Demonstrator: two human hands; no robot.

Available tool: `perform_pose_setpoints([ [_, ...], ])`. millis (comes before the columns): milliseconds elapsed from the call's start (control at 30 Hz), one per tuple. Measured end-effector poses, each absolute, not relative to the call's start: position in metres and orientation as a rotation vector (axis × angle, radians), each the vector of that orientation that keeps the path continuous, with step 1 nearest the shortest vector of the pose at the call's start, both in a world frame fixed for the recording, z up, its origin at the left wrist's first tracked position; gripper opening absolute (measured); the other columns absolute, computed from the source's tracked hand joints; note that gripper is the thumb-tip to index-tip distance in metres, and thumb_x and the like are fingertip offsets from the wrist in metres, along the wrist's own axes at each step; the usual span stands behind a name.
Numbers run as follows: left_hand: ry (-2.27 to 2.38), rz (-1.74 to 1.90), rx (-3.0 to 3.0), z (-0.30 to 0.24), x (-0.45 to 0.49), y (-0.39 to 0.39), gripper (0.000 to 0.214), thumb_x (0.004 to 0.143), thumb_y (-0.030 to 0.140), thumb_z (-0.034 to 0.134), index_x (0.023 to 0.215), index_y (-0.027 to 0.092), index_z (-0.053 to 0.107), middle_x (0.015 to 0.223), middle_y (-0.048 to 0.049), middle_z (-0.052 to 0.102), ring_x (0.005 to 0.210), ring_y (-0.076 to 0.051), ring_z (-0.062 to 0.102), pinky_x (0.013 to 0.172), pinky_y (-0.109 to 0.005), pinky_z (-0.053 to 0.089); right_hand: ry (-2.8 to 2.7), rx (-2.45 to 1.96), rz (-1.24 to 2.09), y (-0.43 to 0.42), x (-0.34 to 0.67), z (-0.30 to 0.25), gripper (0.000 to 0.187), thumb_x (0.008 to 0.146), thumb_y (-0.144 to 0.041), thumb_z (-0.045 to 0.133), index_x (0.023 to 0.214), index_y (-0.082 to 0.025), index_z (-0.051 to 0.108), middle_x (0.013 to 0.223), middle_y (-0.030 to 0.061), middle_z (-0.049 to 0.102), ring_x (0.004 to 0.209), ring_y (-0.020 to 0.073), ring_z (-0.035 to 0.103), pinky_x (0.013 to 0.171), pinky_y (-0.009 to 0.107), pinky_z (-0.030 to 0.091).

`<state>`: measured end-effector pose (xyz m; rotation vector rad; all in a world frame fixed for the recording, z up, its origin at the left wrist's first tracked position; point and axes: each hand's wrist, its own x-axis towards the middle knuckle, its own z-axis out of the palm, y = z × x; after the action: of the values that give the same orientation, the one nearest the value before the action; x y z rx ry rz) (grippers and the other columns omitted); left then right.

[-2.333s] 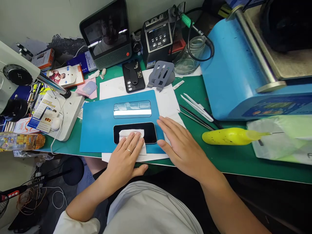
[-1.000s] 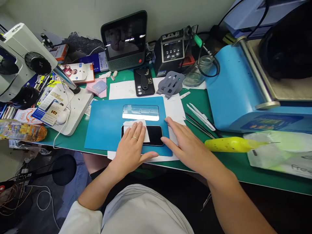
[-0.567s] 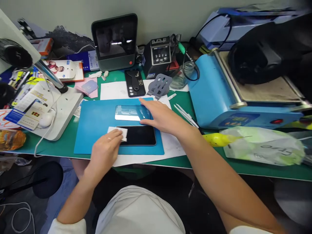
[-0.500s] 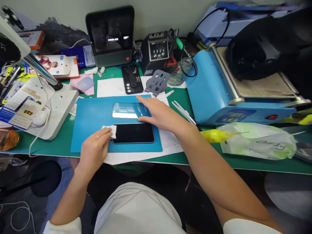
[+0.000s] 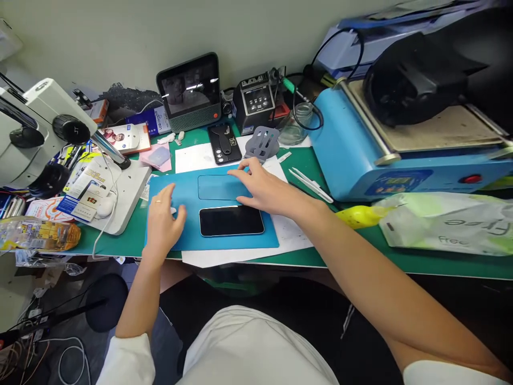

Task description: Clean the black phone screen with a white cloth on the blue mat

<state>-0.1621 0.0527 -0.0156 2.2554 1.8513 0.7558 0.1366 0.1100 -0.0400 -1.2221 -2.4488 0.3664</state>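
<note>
A black-screened phone [image 5: 231, 221] lies face up on a blue mat [image 5: 188, 235]. Just behind it is a clear glass screen protector [image 5: 218, 187]. My right hand [image 5: 260, 187] spans the protector's right end, thumb at its near long edge and fingertips at the far one. At the mat's left side is my left hand [image 5: 163, 219], thumb and fingers apart. A small bit of white tissue [image 5: 173, 210] shows between them, mostly hidden by the hand.
Behind the mat are a black phone case [image 5: 224, 143], a grey stand [image 5: 262, 143] and a soldering station [image 5: 255, 104]. White tweezers [image 5: 310, 184] lie right of the mat. A blue machine [image 5: 348, 160] and a plastic bag [image 5: 449, 224] fill the right; a microscope base [image 5: 130, 198] is left.
My left hand has moved left off the phone's end, and its fingers have spread from the tissue. My right hand stays at the protector. The head view has shifted, showing more on the left.
</note>
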Motion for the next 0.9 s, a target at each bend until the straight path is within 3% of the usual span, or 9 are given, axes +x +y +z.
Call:
perform_pose_setpoints([
  [133,1.661,0.591,2.086,-0.006,-0.143,0.084,0.051,0.109,0.048,0.042,0.149,0.02,0.058,0.144,-0.0126,0.069,0.124,-0.03,0.066,0.107,-0.045,0.052,-2.427,-1.081,0.269,0.11,0.133,-0.035,0.045,0.097,-0.024,0.049,0.139,-0.013,0.06,0.129,0.0211,0.056,0.111,0.0334,0.063,0.09,0.049,0.058],
  [267,1.581,0.509,2.084,0.002,-0.141,0.099,0.053,0.113,0.052,0.03,0.137,0.022,0.067,0.123,-0.0084,0.079,0.107,-0.027,0.074,0.098,-0.041,0.057,-2.408,-0.968,0.26,0.101,0.13,-0.031,0.037,0.105,-0.02,0.038,0.123,-0.017,0.07,0.108,0.0144,0.067,0.103,0.0278,0.065,0.086,0.043,0.058],
  [333,1.527,0.457,2.11,0.005,-0.143,0.097,0.053,0.112,0.053,0.031,0.13,0.023,0.07,0.121,-0.0074,0.08,0.109,-0.027,0.074,0.101,-0.043,0.057,-2.4,-0.919,0.25,0.095,0.13,-0.029,0.036,0.106,-0.021,0.038,0.118,-0.019,0.072,0.103,0.0124,0.07,0.098,0.0258,0.065,0.082,0.041,0.058],
  [467,1.371,0.347,2.179,0.006,-0.147,0.086,0.051,0.109,0.058,0.04,0.133,0.023,0.068,0.139,-0.0081,0.073,0.134,-0.029,0.064,0.118,-0.048,0.047,-2.381,-0.869,0.19,0.083,0.13,-0.025,0.038,0.107,-0.018,0.037,0.115,-0.02,0.075,0.104,0.0131,0.073,0.095,0.0257,0.064,0.079,0.043,0.056],
  [633,1.269,0.279,2.145,0.008,-0.149,0.077,0.052,0.097,0.061,0.066,0.131,0.023,0.058,0.154,-0.0127,0.062,0.135,-0.031,0.064,0.108,-0.046,0.054,-2.368,-0.707,-0.046,0.067,0.131,-0.024,0.037,0.105,-0.009,0.043,0.118,-0.021,0.076,0.106,0.0119,0.075,0.102,0.0243,0.066,0.086,0.041,0.058],
  [800,1.23,0.331,2.048,0.006,-0.147,0.068,0.051,0.088,0.056,0.08,0.119,0.025,0.053,0.14,-0.0102,0.07,0.128,-0.03,0.068,0.104,-0.047,0.056,-2.323,-0.656,-0.087,0.048,0.138,-0.033,0.037,0.102,-0.007,0.051,0.125,-0.025,0.074,0.108,0.0084,0.077,0.106,0.0232,0.068,0.09,0.041,0.061],
  [900,1.269,0.362,2.124,0.0,-0.145,0.061,0.057,0.082,0.05,0.087,0.122,0.025,0.055,0.133,-0.0097,0.071,0.124,-0.031,0.069,0.102,-0.048,0.058,-2.322,-0.767,0.006,0.038,0.145,-0.042,0.034,0.103,-0.023,0.06,0.136,-0.024,0.068,0.126,0.012,0.074,0.124,0.0279,0.066,0.105,0.048,0.058],
])
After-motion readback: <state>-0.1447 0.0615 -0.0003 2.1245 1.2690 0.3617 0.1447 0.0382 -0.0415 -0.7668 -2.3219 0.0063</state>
